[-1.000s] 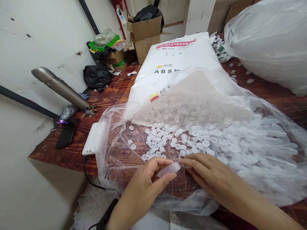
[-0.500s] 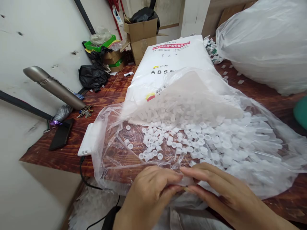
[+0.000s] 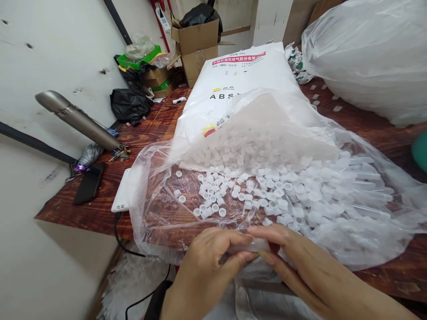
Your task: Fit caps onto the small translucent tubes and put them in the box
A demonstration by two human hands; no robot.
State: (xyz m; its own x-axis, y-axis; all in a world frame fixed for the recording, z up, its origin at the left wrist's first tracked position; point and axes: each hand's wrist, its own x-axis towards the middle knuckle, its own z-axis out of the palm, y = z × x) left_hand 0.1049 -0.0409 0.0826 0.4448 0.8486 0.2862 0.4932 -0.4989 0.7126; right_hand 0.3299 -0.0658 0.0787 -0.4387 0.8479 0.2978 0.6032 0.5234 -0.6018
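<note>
My left hand (image 3: 207,262) and my right hand (image 3: 296,262) meet at the table's near edge, both pinching one small clear plastic tube (image 3: 253,246) between the fingertips. Just beyond them lies a big open clear plastic bag (image 3: 150,209) spread over the wooden table (image 3: 100,209). A heap of small white plastic caps (image 3: 267,195) fills the bag, with clear tubes (image 3: 367,191) piled at its right side.
A white ABS sack (image 3: 243,71) lies behind the bag. A large filled clear bag (image 3: 367,58) sits at the far right. At the left are a white flat device (image 3: 122,195), a black phone (image 3: 88,186), keys (image 3: 120,153), a metal pipe (image 3: 76,118) and cardboard boxes (image 3: 196,44).
Both hands drew back toward the table's near edge and closed together around the clear tube. The tube, plainly seen a second ago in my left fingers, is now mostly covered.
</note>
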